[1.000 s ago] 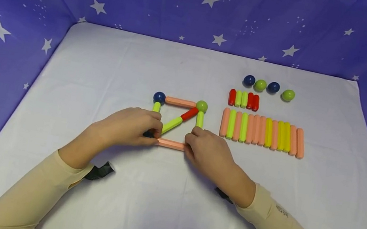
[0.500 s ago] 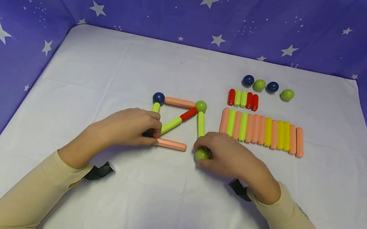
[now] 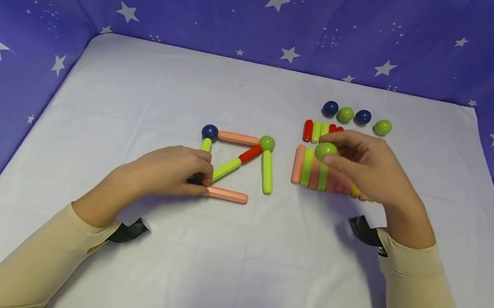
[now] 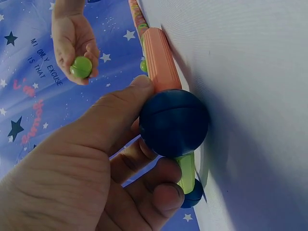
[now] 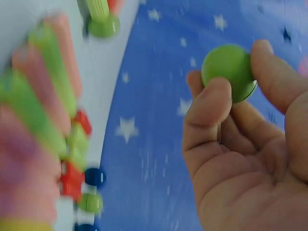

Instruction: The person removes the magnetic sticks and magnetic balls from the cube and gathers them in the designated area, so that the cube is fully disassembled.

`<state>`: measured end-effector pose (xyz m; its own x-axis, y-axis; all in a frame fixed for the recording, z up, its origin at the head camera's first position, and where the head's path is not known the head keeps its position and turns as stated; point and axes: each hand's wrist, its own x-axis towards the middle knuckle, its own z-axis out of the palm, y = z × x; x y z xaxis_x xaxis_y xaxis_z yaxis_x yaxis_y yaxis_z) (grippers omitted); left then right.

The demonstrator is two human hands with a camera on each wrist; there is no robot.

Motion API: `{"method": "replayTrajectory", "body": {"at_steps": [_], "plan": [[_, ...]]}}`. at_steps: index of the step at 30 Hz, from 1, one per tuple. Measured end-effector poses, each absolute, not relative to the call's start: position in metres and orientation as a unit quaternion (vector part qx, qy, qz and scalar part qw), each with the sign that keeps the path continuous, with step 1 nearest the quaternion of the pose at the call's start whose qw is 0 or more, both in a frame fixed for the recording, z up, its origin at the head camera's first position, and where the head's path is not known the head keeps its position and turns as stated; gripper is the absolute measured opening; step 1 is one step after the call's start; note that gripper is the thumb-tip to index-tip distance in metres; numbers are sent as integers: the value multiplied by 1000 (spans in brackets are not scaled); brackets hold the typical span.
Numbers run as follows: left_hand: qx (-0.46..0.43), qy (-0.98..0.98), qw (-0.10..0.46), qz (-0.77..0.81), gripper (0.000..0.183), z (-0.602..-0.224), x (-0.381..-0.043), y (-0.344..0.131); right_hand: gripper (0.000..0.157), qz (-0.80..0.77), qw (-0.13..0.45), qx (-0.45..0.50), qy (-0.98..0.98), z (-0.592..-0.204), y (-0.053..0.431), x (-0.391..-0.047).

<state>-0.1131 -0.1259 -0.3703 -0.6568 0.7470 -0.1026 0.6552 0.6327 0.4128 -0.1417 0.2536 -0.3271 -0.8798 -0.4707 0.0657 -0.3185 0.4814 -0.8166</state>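
Note:
Lifted above the row of long rods, a green ball (image 3: 326,151) is pinched by my right hand (image 3: 368,165); the right wrist view shows this green ball (image 5: 229,73) between thumb and fingers. My left hand (image 3: 168,173) holds a frame's near-left corner. There, in the left wrist view, its thumb and fingers grip round a dark blue ball (image 4: 174,122), joined to a pink rod (image 4: 161,57) and a light-green rod (image 4: 186,174). The frame's far corners are a blue ball (image 3: 210,132) and a green ball (image 3: 267,143). A yellow-green rod (image 3: 267,172) on the right has a free near end.
A red short rod (image 3: 250,154) and a yellow-green one (image 3: 226,170) form the frame's diagonal. Short rods (image 3: 308,130) and long rods (image 3: 298,165) lie in rows on the right, partly behind my right hand. Several loose balls (image 3: 363,117) lie farther back on the white cloth (image 3: 228,269).
My right hand has taken the green ball off the frame's near-right corner and carried it up and right. The right-side rod swung outward, its near end now bare. My left hand stays put.

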Motion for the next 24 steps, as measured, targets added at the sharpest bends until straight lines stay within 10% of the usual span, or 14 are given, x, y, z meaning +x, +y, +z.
{"method": "replayTrajectory", "body": {"at_steps": [9, 24], "plan": [[390, 893, 138, 177, 18, -370, -113, -125, 43, -406, 7, 53, 912, -324, 339, -164], [391, 889, 138, 193, 19, -372, -115, -128, 59, -186, 173, 71, 965, -365, 389, -254]]}}
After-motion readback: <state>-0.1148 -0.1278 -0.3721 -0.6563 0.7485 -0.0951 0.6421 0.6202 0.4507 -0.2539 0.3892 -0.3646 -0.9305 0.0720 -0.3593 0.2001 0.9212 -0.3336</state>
